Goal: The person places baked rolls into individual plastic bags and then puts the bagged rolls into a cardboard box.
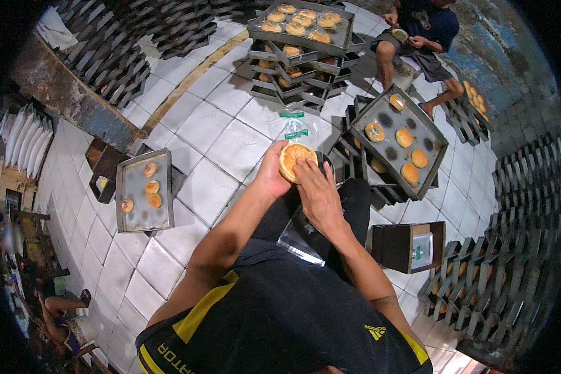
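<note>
Bun (289, 155) sitting in my half-curled left hand (273, 171), right hand (319, 194) pretty much flat, fingers resting on top, green-striped clear plastic bag (300, 123) just past it

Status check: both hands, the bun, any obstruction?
Left hand holding bun. Right hand against it, fingers covering part. Clear plastic just beyond; nothing visibly in the way.

We log the bun (294, 152) and white floor tiles (208, 193) brightly lit at centre; stacked baking trays (530, 249) at three o'clock, dim. Fisheye bends straight edges toward the black rim; blurred patch near nine.
</note>
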